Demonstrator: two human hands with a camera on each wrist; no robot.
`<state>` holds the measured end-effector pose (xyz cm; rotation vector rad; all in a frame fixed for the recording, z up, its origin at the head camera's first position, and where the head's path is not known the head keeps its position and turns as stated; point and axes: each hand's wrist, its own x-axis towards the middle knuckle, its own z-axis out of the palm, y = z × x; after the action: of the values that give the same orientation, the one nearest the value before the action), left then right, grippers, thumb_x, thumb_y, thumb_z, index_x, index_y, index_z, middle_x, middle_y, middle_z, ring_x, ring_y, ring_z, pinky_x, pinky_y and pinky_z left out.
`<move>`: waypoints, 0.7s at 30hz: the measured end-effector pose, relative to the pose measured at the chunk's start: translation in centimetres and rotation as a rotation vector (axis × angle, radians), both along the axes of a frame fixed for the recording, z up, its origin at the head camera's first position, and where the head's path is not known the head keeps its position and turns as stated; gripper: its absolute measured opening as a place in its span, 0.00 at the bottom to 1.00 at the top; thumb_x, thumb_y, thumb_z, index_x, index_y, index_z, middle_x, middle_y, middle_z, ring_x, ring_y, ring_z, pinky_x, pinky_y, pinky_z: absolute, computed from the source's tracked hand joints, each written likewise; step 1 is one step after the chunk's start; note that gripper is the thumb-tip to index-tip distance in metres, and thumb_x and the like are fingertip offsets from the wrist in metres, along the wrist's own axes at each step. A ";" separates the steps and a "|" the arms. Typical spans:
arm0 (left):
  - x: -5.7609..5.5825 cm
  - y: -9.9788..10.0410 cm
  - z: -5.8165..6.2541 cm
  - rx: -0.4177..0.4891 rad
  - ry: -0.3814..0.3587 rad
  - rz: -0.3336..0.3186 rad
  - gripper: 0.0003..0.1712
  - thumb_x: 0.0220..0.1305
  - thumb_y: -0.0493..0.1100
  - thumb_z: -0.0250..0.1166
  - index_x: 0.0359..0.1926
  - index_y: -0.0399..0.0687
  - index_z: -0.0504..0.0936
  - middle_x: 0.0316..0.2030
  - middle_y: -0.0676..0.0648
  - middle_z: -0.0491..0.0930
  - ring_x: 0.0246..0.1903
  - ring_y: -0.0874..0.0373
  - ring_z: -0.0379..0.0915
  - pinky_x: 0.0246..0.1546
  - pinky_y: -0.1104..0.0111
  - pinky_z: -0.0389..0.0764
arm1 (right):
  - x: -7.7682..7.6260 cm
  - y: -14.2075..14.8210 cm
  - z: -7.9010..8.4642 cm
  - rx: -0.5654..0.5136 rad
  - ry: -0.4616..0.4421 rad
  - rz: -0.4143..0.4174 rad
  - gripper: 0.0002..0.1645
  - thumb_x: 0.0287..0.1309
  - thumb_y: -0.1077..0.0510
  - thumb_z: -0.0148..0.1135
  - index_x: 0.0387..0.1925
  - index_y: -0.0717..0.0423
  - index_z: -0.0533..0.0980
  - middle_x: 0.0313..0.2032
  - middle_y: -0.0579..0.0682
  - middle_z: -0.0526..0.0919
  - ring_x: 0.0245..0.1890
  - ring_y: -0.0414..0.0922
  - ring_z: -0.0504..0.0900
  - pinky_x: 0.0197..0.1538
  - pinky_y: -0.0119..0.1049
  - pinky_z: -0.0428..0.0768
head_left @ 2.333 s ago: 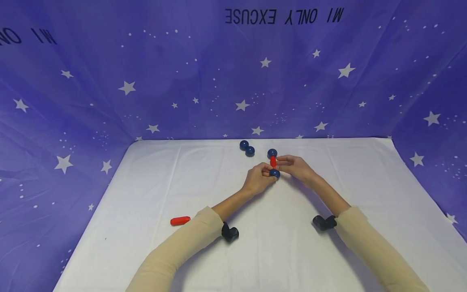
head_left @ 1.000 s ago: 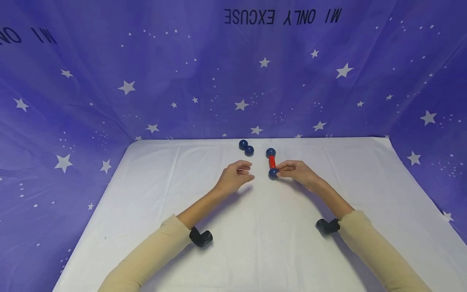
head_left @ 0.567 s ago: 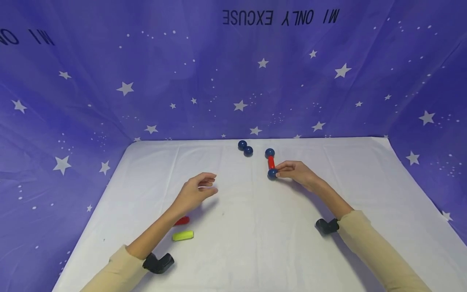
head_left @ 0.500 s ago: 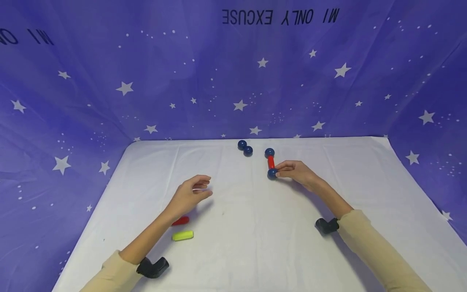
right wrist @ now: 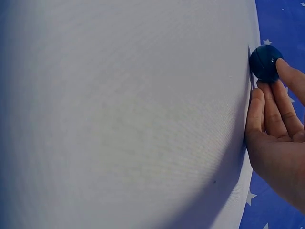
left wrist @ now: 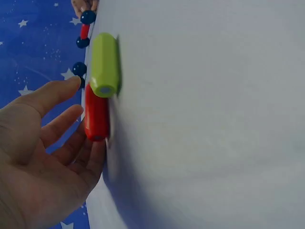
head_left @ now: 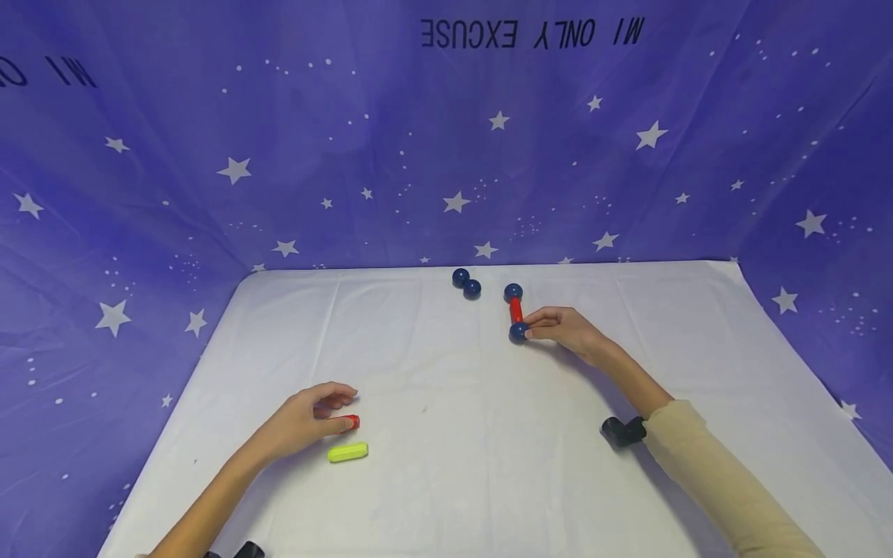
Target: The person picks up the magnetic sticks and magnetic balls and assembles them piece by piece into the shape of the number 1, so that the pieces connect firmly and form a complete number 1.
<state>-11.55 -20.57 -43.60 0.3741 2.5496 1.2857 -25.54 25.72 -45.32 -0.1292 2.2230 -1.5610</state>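
Two balls cap a bar in the head view, the right grip pinching the nearer ball; the left grip hangs relaxed. Left wrist view: on the counter, a red rod lies unpinched at that grip, beside a yellow rod; closing squarely, clear of the other, seems best. Right wrist view: the pinched ball wants holding still.

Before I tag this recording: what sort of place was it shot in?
Probably a makeshift filming booth, though the wider room is out of view. A star-printed purple-blue backdrop stands behind and beside a white-covered table, with toy-like blue balls and red rods on it.
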 end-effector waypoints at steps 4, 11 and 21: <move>0.6 -0.7 -0.4 -0.017 0.001 -0.012 0.26 0.58 0.46 0.75 0.56 0.41 0.81 0.50 0.47 0.82 0.51 0.50 0.76 0.52 0.62 0.77 | 0.0 0.0 0.1 0.000 -0.002 -0.003 0.25 0.58 0.56 0.72 0.55 0.62 0.79 0.47 0.53 0.85 0.52 0.51 0.78 0.64 0.52 0.67; 1.0 -1.3 -0.8 -0.059 0.047 -0.050 0.18 0.59 0.43 0.74 0.50 0.45 0.83 0.45 0.51 0.82 0.44 0.55 0.78 0.46 0.64 0.78 | 0.0 0.0 0.0 -0.003 -0.005 -0.006 0.25 0.58 0.57 0.72 0.55 0.64 0.78 0.46 0.54 0.85 0.51 0.51 0.78 0.64 0.50 0.67; 0.6 -1.1 -1.1 -0.075 0.099 -0.039 0.14 0.60 0.41 0.73 0.46 0.45 0.85 0.40 0.53 0.83 0.37 0.59 0.77 0.39 0.68 0.78 | 0.0 -0.1 0.2 0.003 0.001 0.001 0.25 0.59 0.58 0.71 0.55 0.65 0.78 0.46 0.56 0.85 0.51 0.52 0.78 0.64 0.51 0.67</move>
<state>-10.92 -21.70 -44.72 0.4799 2.6493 1.1823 -25.51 25.62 -45.16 -0.1308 2.2260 -1.5569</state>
